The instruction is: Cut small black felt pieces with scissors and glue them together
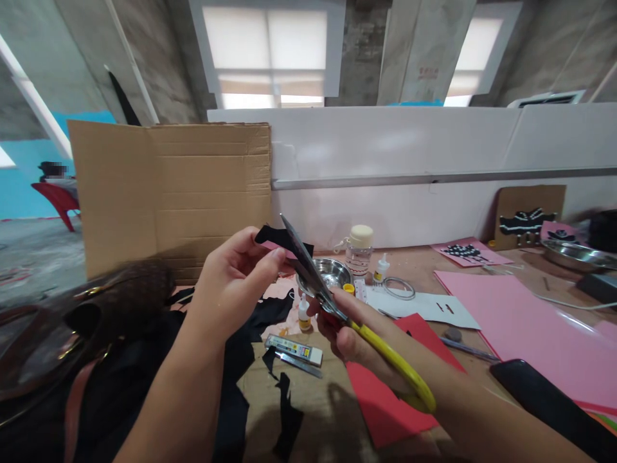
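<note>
My left hand [236, 270] pinches a small piece of black fabric [272, 235] with a pink strip along its lower edge. In my right hand [354, 334] is a pair of scissors [393, 357] with yellow handles, its blades pointing up and to the left. The blades lie across the right part of the black piece; whether they are parted there, I cannot tell. Both hands are raised above the table. Below them, black offcuts [288, 411] lie on a cardboard sheet [260, 386], near a small labelled box [294, 349] and a metal blade [299, 365].
A steel bowl [337, 273], a glue bottle [304, 314] and a lidded jar [361, 247] stand behind my hands. Red paper [380, 411], pink sheets [530, 328] and a phone [544, 392] lie to the right. A brown bag [120, 308] and upright cardboard [207, 199] are at left.
</note>
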`<state>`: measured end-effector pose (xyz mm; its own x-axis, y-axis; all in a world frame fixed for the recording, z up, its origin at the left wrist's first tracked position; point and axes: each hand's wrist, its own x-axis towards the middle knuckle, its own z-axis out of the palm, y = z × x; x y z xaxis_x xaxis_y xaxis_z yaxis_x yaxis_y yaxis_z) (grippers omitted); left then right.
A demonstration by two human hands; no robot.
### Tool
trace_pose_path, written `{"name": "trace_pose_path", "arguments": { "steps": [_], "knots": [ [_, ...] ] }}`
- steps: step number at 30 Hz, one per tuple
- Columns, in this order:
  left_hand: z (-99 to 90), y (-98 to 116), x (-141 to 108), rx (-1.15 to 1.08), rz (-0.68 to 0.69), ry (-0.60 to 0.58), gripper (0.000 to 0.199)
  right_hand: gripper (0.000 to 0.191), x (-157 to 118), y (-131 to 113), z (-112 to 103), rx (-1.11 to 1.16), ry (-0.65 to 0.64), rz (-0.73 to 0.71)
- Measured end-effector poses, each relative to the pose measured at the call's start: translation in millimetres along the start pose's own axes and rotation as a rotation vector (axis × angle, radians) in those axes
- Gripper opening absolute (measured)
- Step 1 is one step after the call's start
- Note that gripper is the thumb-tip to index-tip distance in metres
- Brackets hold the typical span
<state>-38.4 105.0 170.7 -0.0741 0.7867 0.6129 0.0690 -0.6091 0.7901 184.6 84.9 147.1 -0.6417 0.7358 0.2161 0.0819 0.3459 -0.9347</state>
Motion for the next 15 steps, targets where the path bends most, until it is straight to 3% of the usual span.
{"name": "trace_pose_path", "arguments": {
  "steps": [5,15],
  "knots": [
    [1.8,1.0,-1.1,0.053,0.008,0.031,0.006,0.072,1.5,-1.5,-1.6,-0.008,0.024,0.039],
    [4.4,8.6,-4.8,0.054,-0.036,0.062,0.008,0.069,2.3,3.0,-2.2,0.028,0.028,0.009]
  ]
}}
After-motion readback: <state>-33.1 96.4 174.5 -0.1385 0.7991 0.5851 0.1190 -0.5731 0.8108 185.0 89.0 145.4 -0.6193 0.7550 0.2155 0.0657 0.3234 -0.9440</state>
